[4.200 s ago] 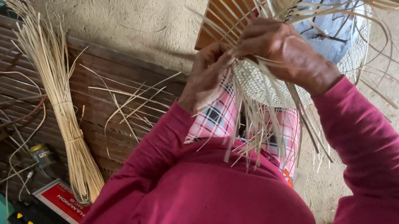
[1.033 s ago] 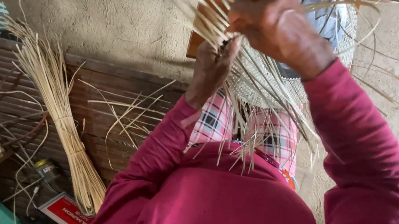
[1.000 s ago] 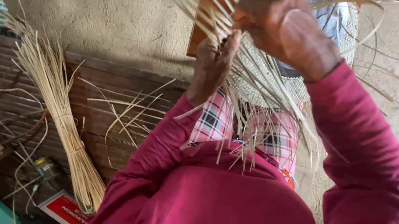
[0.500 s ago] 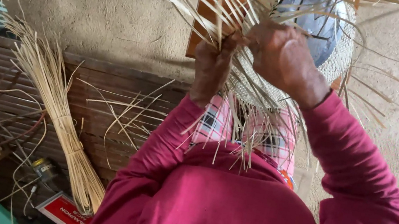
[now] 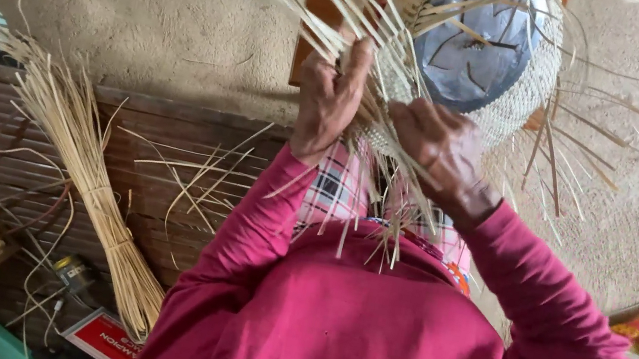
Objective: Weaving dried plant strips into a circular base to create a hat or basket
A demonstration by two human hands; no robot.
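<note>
Bare earthen floor [image 5: 148, 9] fills the upper frame; a dark wooden bench [image 5: 36, 147] at left carries a tied straw bundle [image 5: 102, 194]. Compared with a half second earlier, the half-woven basket [image 5: 520, 83], at upper centre, now shows more of the blue bowl-shaped form [image 5: 474, 45] inside it. Left hand [image 5: 333, 94], grip clenched, pinches loose straw strips [image 5: 315, 4]. Right hand [image 5: 439, 144] has dropped lower, its grip grasping strands at the rim.

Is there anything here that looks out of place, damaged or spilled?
Nothing looks damaged. Loose straw strips lie scattered on the wooden platform beside a tied straw bundle. Both hands, left hand and right hand, grip the half-woven basket, whose unwoven ends stick out unevenly.
</note>
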